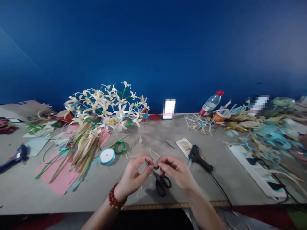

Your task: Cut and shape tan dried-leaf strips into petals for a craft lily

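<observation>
My left hand [137, 171], with a red bead bracelet [115, 195] at the wrist, is closed in a pinch near the table's front middle. My right hand [176, 169] pinches right beside it, fingertips meeting the left ones. Whatever small, pale piece is between them is too small to name. A thin light stick [155, 153] lies just beyond the fingertips; I cannot tell if they touch it. Below the hands are black-handled scissors [165, 182], their blades partly hidden. To the right lies a black glue gun [199, 158], its nozzle near a white packet [184, 147].
Pale husk flowers [105, 103] stand back left, above husk strips [86, 150] on pink paper [57, 175]. Ribbon spools [106, 156] lie left of centre, a blue glue gun [18, 156] far left. A power strip [255, 172] with cords, a bottle [211, 103] and blue ribbon [273, 135] occupy the right.
</observation>
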Demonstrator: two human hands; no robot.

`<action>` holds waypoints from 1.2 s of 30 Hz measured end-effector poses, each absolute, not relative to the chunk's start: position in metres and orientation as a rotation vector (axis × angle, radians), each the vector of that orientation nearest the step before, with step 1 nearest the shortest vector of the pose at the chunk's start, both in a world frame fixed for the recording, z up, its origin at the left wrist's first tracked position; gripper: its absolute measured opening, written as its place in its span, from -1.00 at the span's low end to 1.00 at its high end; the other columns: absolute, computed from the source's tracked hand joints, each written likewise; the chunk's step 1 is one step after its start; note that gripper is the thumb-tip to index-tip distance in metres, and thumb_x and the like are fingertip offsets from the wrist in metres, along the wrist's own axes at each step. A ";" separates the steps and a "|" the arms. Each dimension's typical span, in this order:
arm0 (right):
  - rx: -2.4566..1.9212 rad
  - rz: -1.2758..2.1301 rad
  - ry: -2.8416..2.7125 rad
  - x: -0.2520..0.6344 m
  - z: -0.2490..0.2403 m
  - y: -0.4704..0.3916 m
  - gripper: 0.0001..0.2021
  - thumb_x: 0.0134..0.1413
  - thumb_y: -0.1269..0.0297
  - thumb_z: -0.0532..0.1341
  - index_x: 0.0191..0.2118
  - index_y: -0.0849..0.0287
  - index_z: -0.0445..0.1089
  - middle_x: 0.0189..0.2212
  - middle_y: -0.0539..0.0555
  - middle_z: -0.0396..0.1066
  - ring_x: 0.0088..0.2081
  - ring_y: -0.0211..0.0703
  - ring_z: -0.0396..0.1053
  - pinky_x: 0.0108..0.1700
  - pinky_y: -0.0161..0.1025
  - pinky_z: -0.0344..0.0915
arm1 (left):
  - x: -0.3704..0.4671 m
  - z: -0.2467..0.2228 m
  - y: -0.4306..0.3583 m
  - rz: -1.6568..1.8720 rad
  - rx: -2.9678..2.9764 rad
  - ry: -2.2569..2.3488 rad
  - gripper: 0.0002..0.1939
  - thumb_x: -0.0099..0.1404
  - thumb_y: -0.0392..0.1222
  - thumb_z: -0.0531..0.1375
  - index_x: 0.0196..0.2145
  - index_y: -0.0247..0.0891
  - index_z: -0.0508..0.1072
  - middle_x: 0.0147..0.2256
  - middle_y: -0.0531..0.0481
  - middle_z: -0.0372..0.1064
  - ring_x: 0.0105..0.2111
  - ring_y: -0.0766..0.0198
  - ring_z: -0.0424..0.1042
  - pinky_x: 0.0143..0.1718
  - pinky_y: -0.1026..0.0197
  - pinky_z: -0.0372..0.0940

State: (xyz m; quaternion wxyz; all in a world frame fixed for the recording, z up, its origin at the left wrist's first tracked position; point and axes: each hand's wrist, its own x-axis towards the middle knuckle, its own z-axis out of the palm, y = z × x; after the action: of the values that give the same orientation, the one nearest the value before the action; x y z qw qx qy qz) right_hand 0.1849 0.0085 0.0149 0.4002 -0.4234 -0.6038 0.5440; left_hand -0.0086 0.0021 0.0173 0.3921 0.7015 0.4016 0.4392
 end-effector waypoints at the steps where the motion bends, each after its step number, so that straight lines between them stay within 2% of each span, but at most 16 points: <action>1: -1.074 1.380 -1.511 0.185 0.014 0.007 -0.77 0.25 0.18 0.16 -0.31 0.18 0.48 -0.57 -0.01 0.43 -0.53 -0.25 0.42 -0.44 -0.35 0.39 | -0.008 0.016 0.002 1.090 1.709 1.025 -0.84 0.34 -0.14 0.15 -0.36 -0.24 0.41 -0.39 -0.03 0.43 -0.32 0.22 0.41 -0.19 0.16 0.33; 2: -1.070 1.352 -1.516 0.186 0.015 0.006 -0.77 0.27 0.19 0.13 -0.25 0.17 0.48 -0.52 0.01 0.46 -0.50 -0.24 0.43 -0.42 -0.34 0.41 | -0.007 0.014 0.002 1.070 1.614 1.019 -0.81 0.35 -0.12 0.15 -0.38 -0.25 0.40 -0.42 -0.02 0.41 -0.36 0.23 0.40 -0.24 0.18 0.33; 4: -1.042 1.194 -1.598 0.188 0.016 0.003 -0.79 0.28 0.26 0.11 -0.07 0.14 0.44 -0.28 0.10 0.52 -0.42 -0.23 0.46 -0.34 -0.29 0.45 | -0.006 0.012 0.003 1.046 1.418 0.976 -0.78 0.33 -0.08 0.17 -0.39 -0.26 0.38 -0.45 -0.01 0.37 -0.41 0.26 0.38 -0.31 0.21 0.33; 6: -0.993 0.926 -1.760 0.189 0.018 0.001 -0.71 0.21 0.38 0.15 0.04 0.08 0.37 -0.04 0.17 0.45 -0.28 -0.18 0.49 -0.17 -0.19 0.46 | -0.004 0.009 0.002 1.032 1.277 0.925 -0.78 0.30 -0.07 0.20 -0.39 -0.27 0.38 -0.46 0.00 0.35 -0.43 0.26 0.37 -0.32 0.21 0.33; 7: -0.962 0.785 -1.844 0.189 0.018 0.000 -0.67 0.17 0.43 0.16 0.05 0.07 0.35 -0.01 0.16 0.43 -0.21 -0.14 0.48 -0.09 -0.14 0.43 | -0.004 0.008 0.002 1.024 1.230 0.903 -0.79 0.29 -0.08 0.20 -0.40 -0.27 0.39 -0.47 0.01 0.34 -0.43 0.26 0.37 -0.31 0.20 0.33; 9: -0.909 0.575 -1.966 0.189 0.018 0.000 -0.71 0.14 0.49 0.16 -0.04 0.06 0.37 -0.12 0.12 0.49 -0.15 -0.09 0.47 -0.03 -0.11 0.40 | -0.003 0.007 0.001 1.014 1.175 0.866 -0.80 0.31 -0.11 0.17 -0.40 -0.27 0.38 -0.49 0.02 0.33 -0.43 0.26 0.37 -0.27 0.18 0.33; 11: -0.895 0.490 -2.014 0.187 0.017 0.000 -0.78 0.16 0.50 0.15 -0.13 0.06 0.38 -0.27 0.07 0.51 -0.19 -0.09 0.47 -0.10 -0.15 0.41 | -0.003 0.007 -0.002 1.029 1.204 0.878 -0.79 0.36 -0.13 0.11 -0.40 -0.26 0.38 -0.50 0.01 0.33 -0.42 0.24 0.38 -0.27 0.16 0.34; 13: -0.920 0.456 -2.012 0.184 0.018 0.000 -0.83 0.19 0.49 0.14 -0.19 0.06 0.37 -0.34 0.06 0.51 -0.28 -0.11 0.47 -0.19 -0.19 0.42 | -0.003 0.009 -0.005 1.103 1.389 0.966 -0.82 0.37 -0.14 0.09 -0.31 -0.26 0.41 -0.40 -0.06 0.40 -0.35 0.19 0.42 -0.23 0.12 0.36; 15: -0.947 0.420 -2.005 0.182 0.020 0.000 -0.86 0.21 0.47 0.14 -0.23 0.08 0.37 -0.37 0.06 0.50 -0.32 -0.11 0.47 -0.24 -0.20 0.41 | -0.003 0.011 -0.008 1.213 1.721 1.081 -0.85 0.33 -0.18 0.14 -0.18 -0.24 0.43 -0.25 -0.12 0.45 -0.21 0.12 0.43 -0.08 0.01 0.34; 17: -0.958 0.388 -2.012 0.180 0.021 0.000 -0.87 0.20 0.47 0.13 -0.25 0.09 0.36 -0.40 0.06 0.48 -0.34 -0.11 0.45 -0.27 -0.21 0.39 | -0.002 0.013 -0.010 1.298 2.050 1.181 -0.79 0.27 -0.28 0.19 -0.12 -0.20 0.43 -0.18 -0.11 0.47 -0.14 0.10 0.42 0.13 -0.13 0.18; 19: -0.982 0.380 -2.026 0.178 0.022 -0.001 -0.88 0.20 0.46 0.12 -0.27 0.10 0.35 -0.42 0.05 0.46 -0.37 -0.11 0.43 -0.29 -0.20 0.37 | 0.001 0.015 -0.011 1.355 2.239 1.262 -0.81 0.25 -0.37 0.18 -0.19 -0.17 0.45 -0.24 -0.04 0.49 -0.19 0.16 0.44 0.22 -0.21 0.04; 22: -1.024 0.388 -2.038 0.175 0.024 -0.004 -0.88 0.19 0.45 0.11 -0.27 0.10 0.34 -0.44 0.05 0.44 -0.38 -0.12 0.41 -0.30 -0.21 0.34 | 0.006 0.015 -0.011 1.413 2.314 1.327 -0.82 0.25 -0.42 0.16 -0.29 -0.16 0.44 -0.32 0.03 0.50 -0.28 0.23 0.46 0.24 -0.23 0.00; 29: -1.085 0.439 -1.957 0.176 0.024 -0.007 -0.90 0.14 0.42 0.14 -0.38 0.11 0.31 -0.53 -0.01 0.40 -0.46 -0.17 0.38 -0.37 -0.27 0.28 | -0.002 0.009 -0.006 1.490 2.359 1.354 -0.83 0.20 -0.44 0.18 -0.35 -0.16 0.41 -0.36 0.08 0.52 -0.32 0.25 0.47 0.23 -0.24 0.03; 33: -1.166 0.551 -1.820 0.185 0.020 -0.005 -0.87 0.15 0.39 0.16 -0.43 0.11 0.32 -0.56 -0.04 0.39 -0.50 -0.21 0.38 -0.39 -0.31 0.29 | -0.020 0.013 0.001 1.546 2.306 1.497 -0.82 0.22 -0.45 0.14 -0.30 -0.18 0.41 -0.33 0.02 0.51 -0.29 0.22 0.48 0.22 -0.22 0.05; 36: -1.175 0.607 -1.818 0.185 0.018 -0.005 -0.89 0.14 0.38 0.17 -0.41 0.12 0.34 -0.55 -0.03 0.41 -0.49 -0.21 0.39 -0.39 -0.32 0.30 | -0.016 0.024 0.000 1.357 2.339 1.362 -0.81 0.24 -0.38 0.15 -0.20 -0.20 0.42 -0.25 -0.04 0.52 -0.18 0.17 0.47 0.24 -0.21 0.03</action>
State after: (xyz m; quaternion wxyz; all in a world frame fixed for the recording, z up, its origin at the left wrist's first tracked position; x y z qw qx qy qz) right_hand 0.1854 -0.0046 0.0185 0.4321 -0.4713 -0.7294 0.2433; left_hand -0.0165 -0.0004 0.0242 0.0572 0.7712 0.4490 0.4475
